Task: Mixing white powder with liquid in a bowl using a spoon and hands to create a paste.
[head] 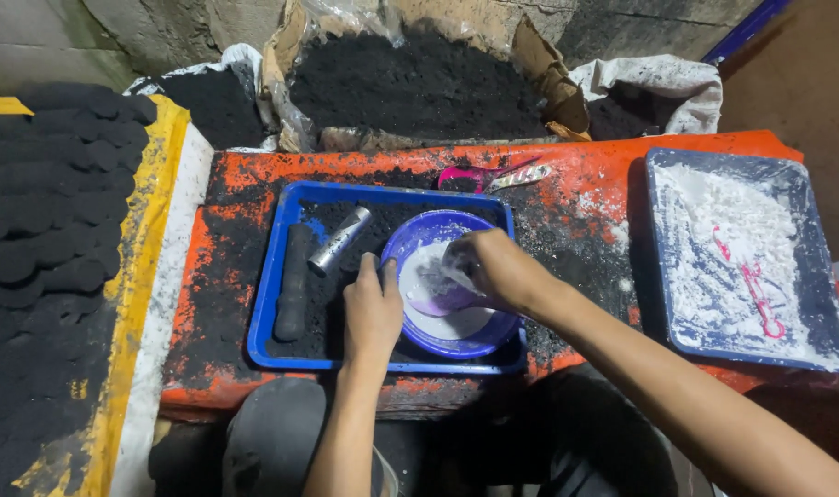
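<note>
Two hands were busy over one purple bowl (449, 304) that sat in the right half of a blue tray (281, 276) on the orange-painted bench (603, 198). The left hand (372, 313) rested on the bowl's rim at nine o'clock, fingers flat and closed against it, steadying rather than gripping. The right hand (498, 267) reached in from three o'clock, fingers curled around something pale and blurred; I could not tell what it was.

As far as I could judge, the work stood about midway. The bowl already held a smooth white paste across its bottom, so the mixing looked started. At nine o'clock from the bowl a black pressed stick (293, 283) lay along the tray's left side with a metal tube (339, 240) just beside it at a slant. Rows of dark finished pieces (51, 221) lay stacked on the far left.

Plenty remained: a box of black powder (415, 83) at twelve o'clock looked full, and the second tray of white powder (746, 248) at three o'clock, a pink scoop (751, 281) lying in it, was far from used up.
</note>
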